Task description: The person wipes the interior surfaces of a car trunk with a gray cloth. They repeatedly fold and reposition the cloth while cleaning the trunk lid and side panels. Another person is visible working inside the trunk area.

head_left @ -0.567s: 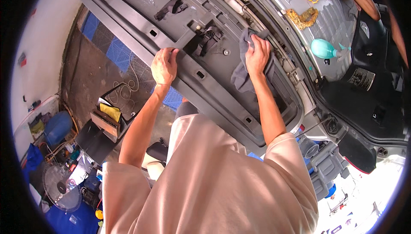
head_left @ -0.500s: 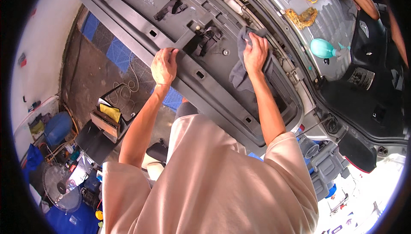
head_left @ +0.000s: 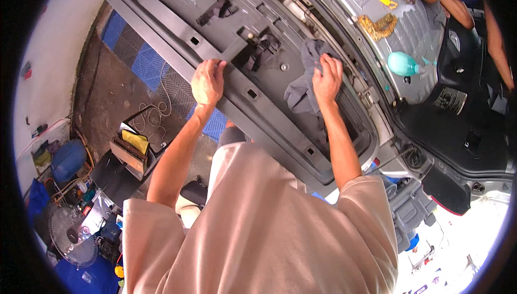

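Observation:
A long grey moulded vehicle panel point(head_left: 280, 127) lies slantwise in front of me, with a recessed inside and several black straps point(head_left: 215, 11) in it. My left hand point(head_left: 208, 81) rests on the panel's near raised edge, its fingers curled over the rim. In my right hand point(head_left: 327, 77) is a crumpled dark grey cloth point(head_left: 305, 90), pressed against the recess toward its far right side. Part of the cloth hangs loose to the left of the fingers. A round metal fastener point(head_left: 284, 67) sits in the recess left of the cloth.
Beyond the panel is a vehicle floor with a yellow sponge-like piece point(head_left: 377, 26), a yellow tag point(head_left: 386, 0) and a teal spray bottle point(head_left: 403, 64). A co-worker's arm point(head_left: 458, 8) reaches in at upper right. At left stand a fan point(head_left: 72, 235) and a box point(head_left: 129, 156).
My right hand has shifted slightly down and right, and the cloth has bunched differently under it. My left hand stays on the panel's edge.

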{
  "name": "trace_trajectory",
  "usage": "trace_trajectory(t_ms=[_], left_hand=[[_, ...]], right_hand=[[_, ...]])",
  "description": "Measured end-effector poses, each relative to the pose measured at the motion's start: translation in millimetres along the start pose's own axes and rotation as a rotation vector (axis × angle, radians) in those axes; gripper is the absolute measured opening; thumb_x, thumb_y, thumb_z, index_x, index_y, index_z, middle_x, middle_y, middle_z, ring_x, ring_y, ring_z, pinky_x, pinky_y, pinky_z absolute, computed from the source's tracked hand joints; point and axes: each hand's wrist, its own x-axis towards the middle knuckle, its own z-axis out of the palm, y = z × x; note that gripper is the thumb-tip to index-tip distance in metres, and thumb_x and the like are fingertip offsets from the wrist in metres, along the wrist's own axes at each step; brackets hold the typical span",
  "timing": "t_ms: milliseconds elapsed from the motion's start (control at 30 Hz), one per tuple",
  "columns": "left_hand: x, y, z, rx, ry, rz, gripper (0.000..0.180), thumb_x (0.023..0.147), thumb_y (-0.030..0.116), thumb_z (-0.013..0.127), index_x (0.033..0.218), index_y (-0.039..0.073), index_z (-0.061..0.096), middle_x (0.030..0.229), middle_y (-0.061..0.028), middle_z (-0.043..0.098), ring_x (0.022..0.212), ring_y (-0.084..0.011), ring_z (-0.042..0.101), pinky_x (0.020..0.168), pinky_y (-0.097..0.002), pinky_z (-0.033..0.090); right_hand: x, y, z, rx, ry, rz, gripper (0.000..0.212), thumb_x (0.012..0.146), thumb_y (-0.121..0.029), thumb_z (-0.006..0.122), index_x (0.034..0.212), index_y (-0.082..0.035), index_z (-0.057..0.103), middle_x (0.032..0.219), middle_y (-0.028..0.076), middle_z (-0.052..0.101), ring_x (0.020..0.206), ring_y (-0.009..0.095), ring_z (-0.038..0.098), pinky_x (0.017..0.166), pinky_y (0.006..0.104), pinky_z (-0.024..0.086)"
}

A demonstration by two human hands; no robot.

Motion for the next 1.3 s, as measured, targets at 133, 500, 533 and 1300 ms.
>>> trace_trajectory(t_ms=[133,500,533,1300], left_hand=[[0,3,-2,0.033,-0.009,-0.005,0.021,0.097,0.029,0.069,0.093,0.009,0.067,0.082,-0.0112,0.067,0.08,-0.0319,0.067,0.073,-0.0437,0.053],[-1,1,-1,-0.004,0.01,0.013,0.022,0.096,0.03,0.07,0.094,0.009,0.067,0.083,-0.0095,0.066,0.083,-0.031,0.066,0.074,-0.0429,0.053],[-2,1,-1,0.01,-0.009,0.002,0.022,0.096,0.03,0.07,0.094,0.009,0.067,0.083,-0.0095,0.066,0.083,-0.0309,0.066,0.074,-0.0428,0.053],[-1,1,-3,-0.037,0.015,0.007,0.02,0.096,0.027,0.07,0.095,0.007,0.067,0.081,-0.0096,0.065,0.08,-0.0307,0.066,0.072,-0.0415,0.052]], right_hand=[[58,-41,55,0.001,0.002,-0.003,0.042,0.074,-0.007,0.08,0.113,0.0,0.069,0.123,0.012,0.068,0.116,0.034,0.059,0.102,0.0444,0.048],[18,-27,42,-0.082,0.026,0.07,0.051,0.082,-0.009,0.075,0.131,0.0,0.066,0.133,0.014,0.067,0.121,0.033,0.059,0.107,0.0455,0.045],[26,-32,54,-0.08,0.02,0.074,0.054,0.082,-0.01,0.075,0.134,-0.001,0.064,0.136,0.014,0.065,0.124,0.033,0.058,0.109,0.0461,0.043],[126,-99,109,-0.248,0.004,0.311,0.048,0.089,-0.05,0.075,0.112,-0.01,0.065,0.113,0.013,0.065,0.117,0.033,0.055,0.097,0.0489,0.04]])
